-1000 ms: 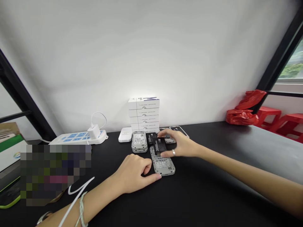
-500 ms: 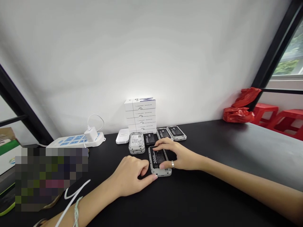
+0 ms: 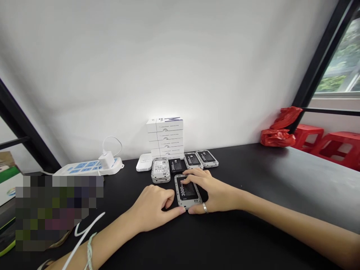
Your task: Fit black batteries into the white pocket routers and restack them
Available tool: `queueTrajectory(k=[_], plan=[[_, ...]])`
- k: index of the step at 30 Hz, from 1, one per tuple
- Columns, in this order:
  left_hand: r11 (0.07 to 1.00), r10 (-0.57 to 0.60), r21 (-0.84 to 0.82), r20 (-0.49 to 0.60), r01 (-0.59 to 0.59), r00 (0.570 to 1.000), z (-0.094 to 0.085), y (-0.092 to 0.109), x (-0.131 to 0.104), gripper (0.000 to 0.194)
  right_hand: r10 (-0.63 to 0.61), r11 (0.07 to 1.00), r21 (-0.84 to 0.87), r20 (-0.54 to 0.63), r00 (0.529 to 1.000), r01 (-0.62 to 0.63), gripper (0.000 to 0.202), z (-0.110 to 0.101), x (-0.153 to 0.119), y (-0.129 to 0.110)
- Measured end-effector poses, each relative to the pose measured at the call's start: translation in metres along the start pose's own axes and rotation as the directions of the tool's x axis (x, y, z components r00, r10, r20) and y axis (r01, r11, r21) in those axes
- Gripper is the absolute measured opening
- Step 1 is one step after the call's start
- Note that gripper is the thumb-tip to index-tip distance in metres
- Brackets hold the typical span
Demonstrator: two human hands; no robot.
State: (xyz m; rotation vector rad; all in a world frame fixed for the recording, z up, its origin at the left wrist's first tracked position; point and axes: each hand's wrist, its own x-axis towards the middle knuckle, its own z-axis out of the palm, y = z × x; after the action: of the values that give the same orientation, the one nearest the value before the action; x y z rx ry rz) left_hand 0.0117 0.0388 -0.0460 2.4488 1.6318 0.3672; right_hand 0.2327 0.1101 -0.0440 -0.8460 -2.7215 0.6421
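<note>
In front of me lies an open-backed, pale-framed handheld device with a black 3000mAh battery in its recess. My right hand spans it, fingertips over the battery and far end, ringed thumb against the near edge. At the near left corner, the thumb of my left hand touches the device; its other fingers are curled beside the left edge. Behind are a loose black battery, two similar devices with batteries, a middle one and a right one, and a stack of battery-less devices.
White boxes are stacked against the wall, with white covers to their left. A power strip with a plugged-in charger lies farther left. White cable crosses near my left forearm. Red bags rest at the table's far right.
My right thumb has moved from the battery's lower part down to the device's near edge. My right fingers have shifted slightly. The left hand keeps its place, and the view has turned a little.
</note>
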Motion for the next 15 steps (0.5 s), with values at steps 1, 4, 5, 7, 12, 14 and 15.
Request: queueTrajectory(k=[1,4,5,7,12,14,15], plan=[[1.0,-0.002,0.001,0.002,0.002,1.0,0.0,0.0,0.0,0.047,0.009,1.0,0.005,-0.003,1.0,-0.009,0.079,-0.001,-0.002,0.001],[1.0,-0.002,0.006,0.004,0.002,1.0,-0.001,0.0,0.0,0.048,0.066,0.998,-0.014,0.018,0.998,-0.066,0.085,-0.009,-0.013,0.008],[1.0,-0.001,0.006,0.007,0.001,1.0,-0.001,0.0,0.0,0.047,0.094,0.995,-0.024,0.026,0.995,-0.093,0.085,-0.012,-0.017,0.011],[1.0,0.001,0.005,0.018,-0.001,1.0,-0.001,0.0,0.0,0.047,0.131,0.991,-0.032,0.033,0.991,-0.13,0.084,-0.017,-0.026,0.019],[1.0,-0.01,0.008,0.034,0.01,0.999,-0.001,0.0,0.0,0.047,0.095,0.995,-0.042,0.032,0.995,-0.094,0.078,-0.023,-0.034,0.033],[1.0,-0.01,0.012,0.034,0.01,0.999,-0.001,0.0,0.0,0.047,0.08,0.995,-0.059,0.022,0.997,-0.078,0.077,-0.023,-0.032,0.034],[1.0,-0.009,0.013,0.033,0.009,0.999,-0.001,0.001,0.0,0.047,0.073,0.995,-0.064,0.019,0.997,-0.072,0.077,-0.023,-0.031,0.033]])
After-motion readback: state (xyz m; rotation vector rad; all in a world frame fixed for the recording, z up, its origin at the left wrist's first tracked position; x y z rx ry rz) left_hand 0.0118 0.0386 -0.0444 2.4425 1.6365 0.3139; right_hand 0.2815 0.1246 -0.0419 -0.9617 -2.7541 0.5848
